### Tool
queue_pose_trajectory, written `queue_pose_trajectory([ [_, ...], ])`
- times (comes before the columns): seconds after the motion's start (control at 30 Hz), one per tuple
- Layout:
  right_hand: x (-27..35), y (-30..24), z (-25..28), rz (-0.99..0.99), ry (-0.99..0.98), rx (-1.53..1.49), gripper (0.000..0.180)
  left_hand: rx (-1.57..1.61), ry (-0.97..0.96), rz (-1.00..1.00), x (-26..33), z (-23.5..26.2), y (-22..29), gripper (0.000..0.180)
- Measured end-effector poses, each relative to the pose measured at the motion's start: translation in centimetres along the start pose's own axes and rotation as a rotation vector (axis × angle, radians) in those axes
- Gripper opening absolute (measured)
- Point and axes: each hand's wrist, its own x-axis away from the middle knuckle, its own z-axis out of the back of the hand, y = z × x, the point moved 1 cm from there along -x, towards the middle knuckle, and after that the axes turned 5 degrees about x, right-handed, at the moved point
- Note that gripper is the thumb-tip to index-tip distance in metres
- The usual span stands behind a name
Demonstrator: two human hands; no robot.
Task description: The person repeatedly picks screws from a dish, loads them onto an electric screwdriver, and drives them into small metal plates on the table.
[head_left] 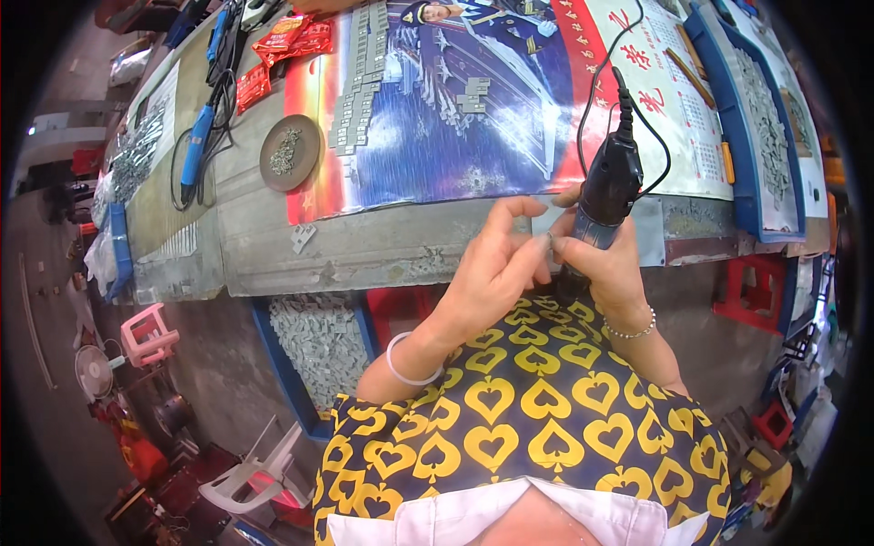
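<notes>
Working well here looks to depend on a steady pinch: the left hand holds a small grey metal piece between thumb and curled fingertips, just in front of the chest and below the bench edge, and it would pay to keep that piece braced and turned so only the edge to be dressed meets the tool. The right hand, fingers wrapped tight round the body of a black corded rotary tool, would do best to bring the tip in lightly and let the wrists rest against each other (the tip itself is hidden behind the fingers, so contact cannot be told). From the left of the workbench: a heap of grey metal parts, a blue hand tool with its cable, a round brown dish of small bits, red packets, then a glossy blue and red poster used as a mat with rows of grey pieces on it, and at the right a blue tray filled with more pieces. Below the bench sits a blue crate of grey parts; a pink stool, a small fan and white plastic chairs stand on the floor at left, red stools at right.
</notes>
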Motion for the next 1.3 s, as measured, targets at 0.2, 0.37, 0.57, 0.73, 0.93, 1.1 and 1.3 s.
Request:
queue_pose_trajectory([
  [0.2,-0.2,0.0,-0.1,-0.003,0.034,-0.003,0.037,-0.068,-0.04,0.002,-0.2,0.3,-0.2,0.032],
  [0.37,-0.2,0.2,-0.6,-0.002,0.023,0.001,0.038,0.022,-0.006,-0.008,-0.2,0.6,-0.8,0.03],
  [0.57,-0.4,0.0,-0.7,0.022,-0.002,0.044,0.041,0.105,0.018,-0.078,0.3,1.0,-0.8,0.024],
  [0.73,-0.6,0.1,-1.2,0.087,-0.011,0.077,0.046,-0.519,0.151,-0.589,0.9,2.6,-1.0,0.017],
  [0.93,-0.9,-0.3,-2.6,0.06,-0.077,-0.029,0.044,-0.959,0.2,-1.112,2.1,3.0,-0.7,0.027],
  [1.1,-1.0,-0.3,-3.5,0.01,-0.065,-0.005,0.045,-1.036,0.256,-1.144,2.6,3.9,-0.7,0.027],
  [1.3,-1.5,-0.5,-3.7,0.002,-0.089,-0.007,0.047,-0.979,0.261,-1.117,2.3,4.6,-0.6,0.023],
])
